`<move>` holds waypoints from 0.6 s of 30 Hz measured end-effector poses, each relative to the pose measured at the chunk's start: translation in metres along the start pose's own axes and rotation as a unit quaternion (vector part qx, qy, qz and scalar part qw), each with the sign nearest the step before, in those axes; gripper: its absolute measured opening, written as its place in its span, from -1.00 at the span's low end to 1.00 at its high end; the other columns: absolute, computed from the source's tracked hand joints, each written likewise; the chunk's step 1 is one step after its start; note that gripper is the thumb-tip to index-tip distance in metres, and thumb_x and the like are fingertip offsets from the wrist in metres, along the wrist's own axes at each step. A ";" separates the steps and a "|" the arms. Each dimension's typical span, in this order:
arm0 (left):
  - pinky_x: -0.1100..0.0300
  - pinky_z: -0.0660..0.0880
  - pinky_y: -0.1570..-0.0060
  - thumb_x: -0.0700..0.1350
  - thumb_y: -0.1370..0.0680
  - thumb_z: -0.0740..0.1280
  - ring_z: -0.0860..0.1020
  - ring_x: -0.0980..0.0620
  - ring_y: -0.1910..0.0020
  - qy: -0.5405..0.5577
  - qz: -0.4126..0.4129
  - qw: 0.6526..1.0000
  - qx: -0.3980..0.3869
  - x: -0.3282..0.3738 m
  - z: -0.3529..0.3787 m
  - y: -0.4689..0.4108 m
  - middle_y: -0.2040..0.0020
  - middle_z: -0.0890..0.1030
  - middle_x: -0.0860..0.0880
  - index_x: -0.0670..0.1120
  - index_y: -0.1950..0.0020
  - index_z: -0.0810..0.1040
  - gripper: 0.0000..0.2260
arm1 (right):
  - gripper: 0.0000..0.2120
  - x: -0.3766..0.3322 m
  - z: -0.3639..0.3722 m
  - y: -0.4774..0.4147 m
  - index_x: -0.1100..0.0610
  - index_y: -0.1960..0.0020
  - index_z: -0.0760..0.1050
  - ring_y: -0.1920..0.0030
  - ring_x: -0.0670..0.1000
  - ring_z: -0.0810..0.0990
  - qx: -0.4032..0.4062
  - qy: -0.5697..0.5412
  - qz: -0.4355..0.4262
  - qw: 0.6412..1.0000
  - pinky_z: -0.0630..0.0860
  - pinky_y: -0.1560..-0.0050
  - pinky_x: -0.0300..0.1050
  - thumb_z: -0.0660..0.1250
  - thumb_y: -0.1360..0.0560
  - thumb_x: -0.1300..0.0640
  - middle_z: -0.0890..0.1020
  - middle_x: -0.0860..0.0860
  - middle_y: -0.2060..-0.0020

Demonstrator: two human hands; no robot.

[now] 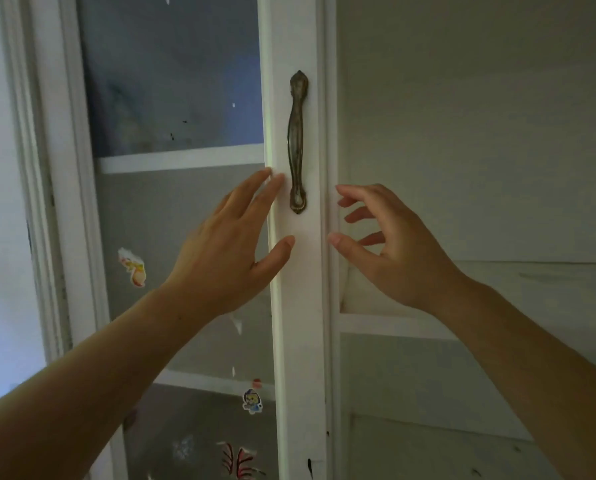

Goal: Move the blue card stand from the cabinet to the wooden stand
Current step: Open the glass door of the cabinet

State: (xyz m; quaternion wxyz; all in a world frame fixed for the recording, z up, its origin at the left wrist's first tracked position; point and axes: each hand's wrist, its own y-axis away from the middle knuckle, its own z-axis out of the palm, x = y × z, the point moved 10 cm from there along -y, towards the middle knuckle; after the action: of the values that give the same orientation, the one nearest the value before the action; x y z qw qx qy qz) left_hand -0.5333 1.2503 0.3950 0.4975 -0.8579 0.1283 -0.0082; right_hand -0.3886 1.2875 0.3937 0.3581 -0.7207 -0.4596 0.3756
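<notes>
Both hands are up at the cabinet door (300, 306), and neither is gripping anything. Left hand (220, 247): flat, fingers straight, tips touching the white stile just left of the handle (297, 143), thumb on the stile lower down. Right hand (393, 251): loosely curled and empty, thumb tip at the door's free edge; can't tell if it touches.

Blue card stand: not clearly visible. A bluish blur (242, 88) behind the upper glass pane (171, 81), up and left of both hands, could be it. Can't confirm, and no axis is readable. If it is, the left hand is nearer, but the door is in between.

Handle long axis is vertical. Its lower end sits between the hands, left fingertips closer.

My read: the door swings before any reach.

Count:
- one handle
- two shelf rails behind the glass
- one shelf (393, 323) in the right bay, which looks open
- at least three stickers (132, 268)

Wooden stand is not in view.
</notes>
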 end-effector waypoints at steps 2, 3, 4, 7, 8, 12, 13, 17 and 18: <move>-0.12 0.36 -0.27 0.26 -0.47 0.03 0.18 0.00 -0.43 0.000 0.005 1.000 0.010 -0.003 -0.006 -0.009 -0.50 0.12 -0.01 0.02 -0.49 0.03 -0.35 | -0.52 -0.004 -0.006 -0.011 -0.02 -0.34 0.27 -0.09 -0.16 0.45 0.015 0.000 -0.008 1.000 0.50 0.06 -0.24 0.31 -0.47 0.00 0.41 -0.13 -0.13; -0.10 0.34 -0.29 0.26 -0.47 0.02 0.18 0.01 -0.44 0.000 0.008 1.000 0.017 -0.004 -0.010 -0.013 -0.50 0.13 -0.01 0.01 -0.48 0.04 -0.36 | -0.51 -0.005 -0.008 -0.015 -0.02 -0.35 0.26 -0.08 -0.17 0.45 0.021 0.001 -0.011 1.000 0.49 0.06 -0.25 0.31 -0.47 0.00 0.41 -0.13 -0.13; -0.05 0.32 -0.30 0.25 -0.48 0.01 0.17 0.02 -0.44 0.000 0.009 1.000 0.026 -0.005 -0.014 -0.018 -0.50 0.14 -0.01 0.01 -0.48 0.05 -0.37 | -0.50 -0.007 -0.010 -0.020 -0.02 -0.36 0.24 -0.08 -0.17 0.44 0.026 0.003 -0.013 1.000 0.49 0.06 -0.27 0.31 -0.47 0.00 0.41 -0.13 -0.13; 0.07 0.25 -0.28 0.23 -0.50 0.00 0.19 0.02 -0.43 0.005 0.012 0.999 0.052 -0.006 -0.027 -0.034 -0.49 0.18 -0.01 0.00 -0.47 0.09 -0.41 | -0.48 -0.010 -0.012 -0.031 -0.03 -0.37 0.22 -0.09 -0.16 0.43 0.034 0.009 -0.022 0.999 0.48 0.06 -0.28 0.31 -0.47 -0.01 0.40 -0.12 -0.15; 0.10 0.23 -0.27 0.21 -0.51 0.01 0.20 0.02 -0.42 0.005 0.014 0.998 0.059 -0.006 -0.030 -0.039 -0.48 0.19 -0.02 0.00 -0.47 0.10 -0.42 | -0.48 -0.011 -0.013 -0.035 -0.03 -0.37 0.22 -0.09 -0.14 0.43 0.035 0.012 -0.026 0.999 0.48 0.06 -0.28 0.30 -0.47 -0.02 0.39 -0.11 -0.16; 0.08 0.26 -0.27 0.19 -0.52 0.02 0.22 0.02 -0.41 0.001 0.021 0.997 0.077 -0.006 -0.039 -0.058 -0.48 0.20 -0.01 -0.01 -0.46 0.11 -0.44 | -0.48 -0.013 -0.015 -0.046 -0.03 -0.37 0.22 -0.10 -0.15 0.41 0.043 0.020 -0.039 0.998 0.46 0.07 -0.30 0.30 -0.46 -0.03 0.36 -0.12 -0.19; 0.07 0.28 -0.26 0.20 -0.52 0.02 0.22 0.01 -0.42 0.001 0.020 0.997 0.078 -0.006 -0.040 -0.062 -0.48 0.19 -0.01 -0.01 -0.46 0.11 -0.44 | -0.49 -0.013 -0.016 -0.048 -0.03 -0.36 0.23 -0.10 -0.16 0.41 0.046 0.024 -0.044 0.998 0.46 0.07 -0.32 0.30 -0.46 -0.03 0.35 -0.13 -0.20; 0.02 0.35 -0.17 0.22 -0.50 0.04 0.24 -0.01 -0.40 0.002 0.016 0.996 0.086 -0.004 -0.042 -0.073 -0.49 0.15 0.00 0.03 -0.46 0.09 -0.43 | -0.51 -0.014 -0.022 -0.055 0.00 -0.35 0.25 -0.13 -0.16 0.40 0.061 0.036 -0.061 0.996 0.46 0.05 -0.33 0.30 -0.48 -0.01 0.32 -0.12 -0.22; 0.01 0.36 -0.17 0.23 -0.49 0.03 0.24 -0.02 -0.40 0.007 0.015 0.996 0.088 -0.004 -0.042 -0.075 -0.50 0.14 0.01 0.04 -0.47 0.08 -0.42 | -0.51 -0.013 -0.024 -0.057 0.01 -0.36 0.25 -0.14 -0.16 0.40 0.065 0.034 -0.062 0.995 0.46 0.03 -0.33 0.30 -0.48 0.00 0.30 -0.12 -0.23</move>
State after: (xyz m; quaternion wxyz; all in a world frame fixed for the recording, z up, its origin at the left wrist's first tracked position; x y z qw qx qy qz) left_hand -0.5272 1.2505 0.4808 0.5700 -0.8090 0.1428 -0.0178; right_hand -0.3942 1.2899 0.4564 0.4426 -0.6783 -0.4657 0.3566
